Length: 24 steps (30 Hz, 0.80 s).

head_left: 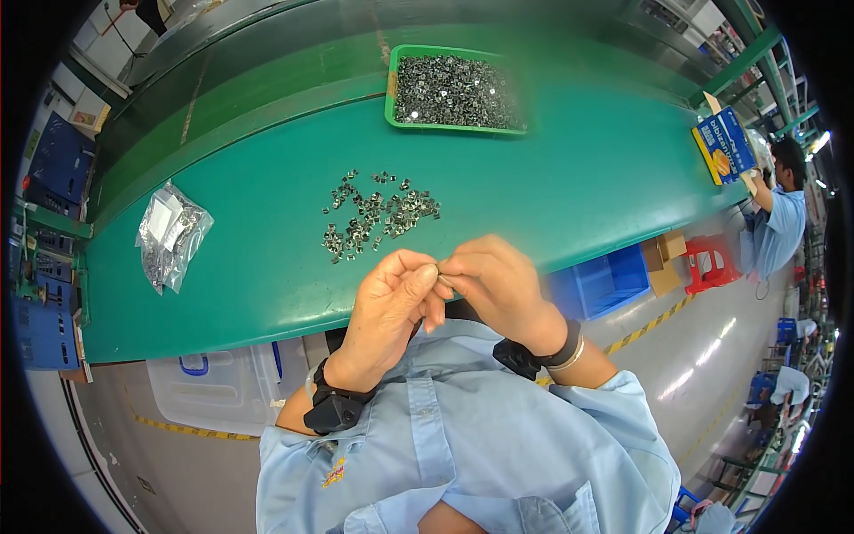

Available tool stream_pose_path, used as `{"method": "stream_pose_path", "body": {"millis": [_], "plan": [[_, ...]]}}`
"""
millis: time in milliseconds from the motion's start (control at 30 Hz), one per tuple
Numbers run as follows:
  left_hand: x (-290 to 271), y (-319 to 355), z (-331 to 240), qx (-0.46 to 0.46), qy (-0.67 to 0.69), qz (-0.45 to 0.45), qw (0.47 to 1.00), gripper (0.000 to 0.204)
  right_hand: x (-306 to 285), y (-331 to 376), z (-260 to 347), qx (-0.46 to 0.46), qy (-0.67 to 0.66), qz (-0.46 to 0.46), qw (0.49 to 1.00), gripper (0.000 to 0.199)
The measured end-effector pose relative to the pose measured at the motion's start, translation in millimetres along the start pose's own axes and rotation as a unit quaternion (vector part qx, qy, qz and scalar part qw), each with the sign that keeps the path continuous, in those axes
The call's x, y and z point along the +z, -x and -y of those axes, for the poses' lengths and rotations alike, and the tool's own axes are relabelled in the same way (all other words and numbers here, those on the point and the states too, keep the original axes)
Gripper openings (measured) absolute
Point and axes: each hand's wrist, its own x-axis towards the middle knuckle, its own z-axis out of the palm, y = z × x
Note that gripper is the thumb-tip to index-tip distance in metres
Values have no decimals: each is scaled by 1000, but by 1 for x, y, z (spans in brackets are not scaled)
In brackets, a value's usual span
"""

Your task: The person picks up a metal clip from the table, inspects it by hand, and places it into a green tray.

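My left hand (391,298) and my right hand (500,289) meet in front of my chest, just over the near edge of the green table (258,209). Thumbs and forefingers of both are pinched together around something tiny, mostly covered by the fingertips. It is too small to name. Just beyond my hands lies a loose heap of small shiny metal pieces (409,212) on the table top. Farther back, a green tray (390,109) is filled with many similar-looking small metal parts.
A clear plastic bag (182,233) of dark small parts lies at the left. A blue and yellow box (725,147) stands at the right end, near a co-worker in a blue shirt (776,233). Below the edge are a blue bin (614,283), a red stool (710,264) and a clear lidded box (213,387).
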Motion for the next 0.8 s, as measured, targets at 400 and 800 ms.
{"method": "stream_pose_path", "body": {"millis": [400, 800], "plan": [[-3, -2, 9, -30, 130, 87, 987, 14, -4, 5, 10, 29, -84, -5, 996, 24], [8, 0, 1, -21, 25, 32, 999, 15, -9, 9, 3, 8, -48, -3, 999, 23]]}}
